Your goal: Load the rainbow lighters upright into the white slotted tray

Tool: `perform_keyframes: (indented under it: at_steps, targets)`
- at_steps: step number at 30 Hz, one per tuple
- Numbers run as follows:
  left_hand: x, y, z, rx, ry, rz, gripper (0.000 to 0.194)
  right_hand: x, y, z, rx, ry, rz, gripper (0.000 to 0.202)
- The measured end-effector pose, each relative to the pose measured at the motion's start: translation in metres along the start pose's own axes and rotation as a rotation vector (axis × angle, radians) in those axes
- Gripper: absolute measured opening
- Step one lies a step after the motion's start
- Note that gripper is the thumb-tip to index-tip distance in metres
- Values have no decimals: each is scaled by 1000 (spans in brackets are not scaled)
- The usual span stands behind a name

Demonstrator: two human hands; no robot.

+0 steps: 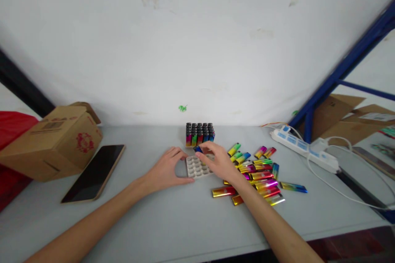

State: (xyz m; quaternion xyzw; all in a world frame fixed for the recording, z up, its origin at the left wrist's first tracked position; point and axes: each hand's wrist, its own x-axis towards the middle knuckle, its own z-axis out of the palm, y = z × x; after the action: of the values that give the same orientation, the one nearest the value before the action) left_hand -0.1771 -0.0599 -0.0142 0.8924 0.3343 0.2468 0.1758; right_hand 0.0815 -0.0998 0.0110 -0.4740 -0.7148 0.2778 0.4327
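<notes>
A white tray with rows of holes lies on the table in front of me. My left hand braces its left end, the thumb at the near edge and the fingers at the far edge. Over the tray's far side, my right hand pinches a lighter with a blue end; the rest of it is partly hidden by the fingers. Just behind stands a block of upright lighters with black tops, in close rows. To the right, under and around my right forearm, lies a loose pile of shiny multicoloured lighters.
On the left are a cardboard box, a red bag and a dark-screened tablet. A white power strip with trailing cables lies at right, by a blue metal frame. A white wall stands behind the table.
</notes>
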Motion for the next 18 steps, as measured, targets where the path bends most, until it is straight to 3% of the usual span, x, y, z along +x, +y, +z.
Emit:
perform_keyframes:
  at_steps: [5,10,18]
  targets:
    - [1,0,1,-6,6,-16,57,3,-1,6,70,69,45,37]
    - [1,1,2,-5,8,-33,56,5,5,13,96,-13,67,32]
    - [4,0,3,-17,-5,-69,58,8,7,12,9,-91,-121,22]
